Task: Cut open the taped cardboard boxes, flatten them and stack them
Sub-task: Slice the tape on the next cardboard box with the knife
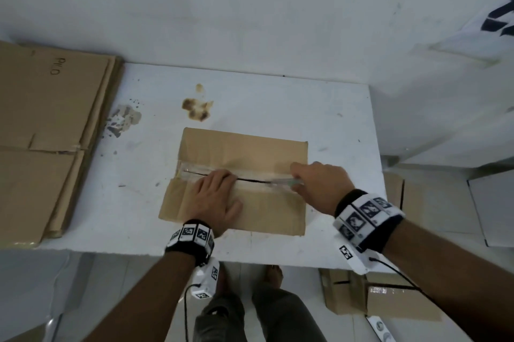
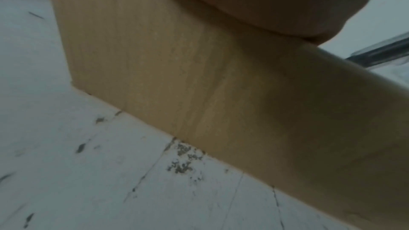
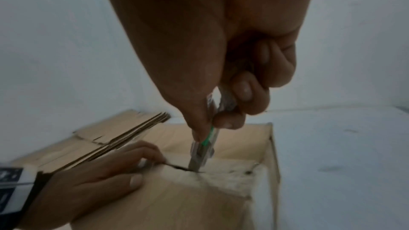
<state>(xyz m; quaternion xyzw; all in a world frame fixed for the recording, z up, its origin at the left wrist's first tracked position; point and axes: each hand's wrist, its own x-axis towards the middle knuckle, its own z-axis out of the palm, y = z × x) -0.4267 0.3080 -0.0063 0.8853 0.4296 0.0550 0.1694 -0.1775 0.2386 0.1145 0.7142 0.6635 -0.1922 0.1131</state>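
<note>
A taped cardboard box (image 1: 236, 183) sits mid-surface (image 1: 319, 108). The left hand (image 1: 214, 197) presses its near flap, fingers flat together. The right hand (image 1: 317, 183), fingers pinching a cutter (image 3: 202, 153), has its blade in the tape seam.

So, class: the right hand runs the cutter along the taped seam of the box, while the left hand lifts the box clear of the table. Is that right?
One detail is wrong. The left hand does not lift the box; it presses flat on its top, and the box sits on the table, as the head view shows. The right hand does run the cutter along the taped seam.
</note>
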